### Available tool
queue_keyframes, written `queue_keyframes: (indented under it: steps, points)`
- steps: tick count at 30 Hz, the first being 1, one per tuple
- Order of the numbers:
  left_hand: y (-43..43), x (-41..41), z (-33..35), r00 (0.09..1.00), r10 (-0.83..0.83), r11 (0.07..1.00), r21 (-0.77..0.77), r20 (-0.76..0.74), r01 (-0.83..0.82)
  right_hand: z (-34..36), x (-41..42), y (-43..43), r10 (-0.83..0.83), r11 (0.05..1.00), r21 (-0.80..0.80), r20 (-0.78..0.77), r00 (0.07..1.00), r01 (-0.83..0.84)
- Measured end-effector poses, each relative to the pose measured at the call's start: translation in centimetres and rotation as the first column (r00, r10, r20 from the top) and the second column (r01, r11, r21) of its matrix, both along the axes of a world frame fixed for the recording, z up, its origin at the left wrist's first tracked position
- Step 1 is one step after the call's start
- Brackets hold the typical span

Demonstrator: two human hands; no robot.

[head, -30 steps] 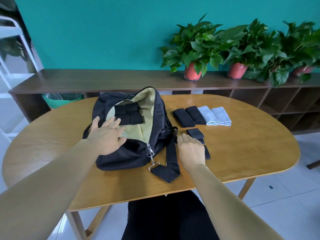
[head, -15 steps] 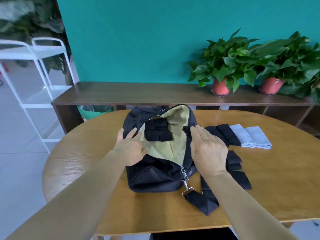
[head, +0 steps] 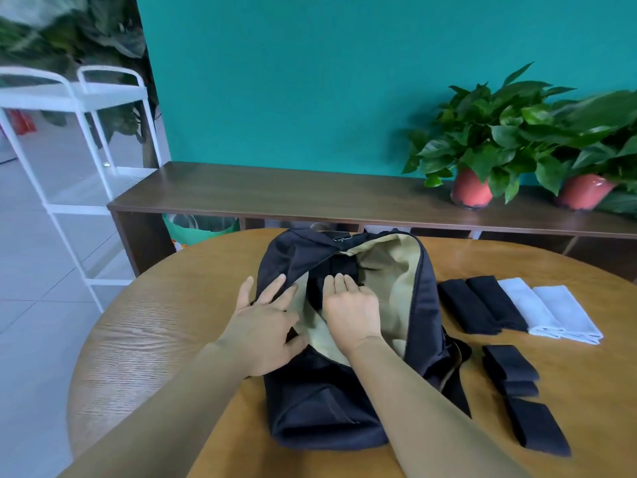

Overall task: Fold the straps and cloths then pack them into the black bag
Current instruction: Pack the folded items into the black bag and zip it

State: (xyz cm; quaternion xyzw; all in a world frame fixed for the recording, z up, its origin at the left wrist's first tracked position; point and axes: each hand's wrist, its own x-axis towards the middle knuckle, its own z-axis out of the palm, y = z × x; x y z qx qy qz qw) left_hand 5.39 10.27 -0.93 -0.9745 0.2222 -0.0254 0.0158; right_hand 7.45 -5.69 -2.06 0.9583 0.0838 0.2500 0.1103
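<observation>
Both hands are at the black bag [head: 425, 298], which lies in the middle of the bench [head: 155, 339] with its mouth gaping and the tan lining showing. The left hand [head: 265, 326] lies flat on the left flap with its fingers spread and straight, pinning it back rather than gripping it. The right hand [head: 351, 310] is down inside the opening, fingers straight and together, holding nothing, and looks to be patting the dark folded pieces [head: 339, 270] already packed. Here's what matters for the next pick: everything left to pack sits to the right of the bag, all on the right hand's side. Two folded black cloths [head: 465, 310] and two white cloths [head: 551, 312] lie in a row just beside the bag's right wall, long axes running away from the person and roughly parallel to the zip line. Nearer the front edge sit the folded straps [head: 510, 362], stacked in a loose line. The right hand is clearly closer to these, while the left would have to cross the whole bag. My call is a short sideways reach by the right hand while the left pins the mouth open.
</observation>
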Motion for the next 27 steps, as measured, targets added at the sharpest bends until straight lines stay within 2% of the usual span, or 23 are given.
queue_keyframes:
  steps: [9, 14, 27]
  points:
    - [0.4, 0.2, -0.9, 0.999, -0.037, 0.998, -0.044, 0.036, 0.038, -0.5, 1.7, 1.8, -0.052, 0.998, -0.051, -0.102, 0.993, 0.047]
    - [0.3, 0.1, -1.1, 0.999, -0.029, 0.999, -0.029, 0.017, 0.03, -2.4, 2.5, 1.9, -0.104, 0.994, -0.05, -0.258, 0.96, 0.094]
    - [0.2, -0.3, -0.9, 0.999, -0.009, 1.0, 0.001, -0.031, 0.009, -2.5, 2.3, 1.5, -0.129, 0.982, -0.165, -0.255, 0.958, 0.088]
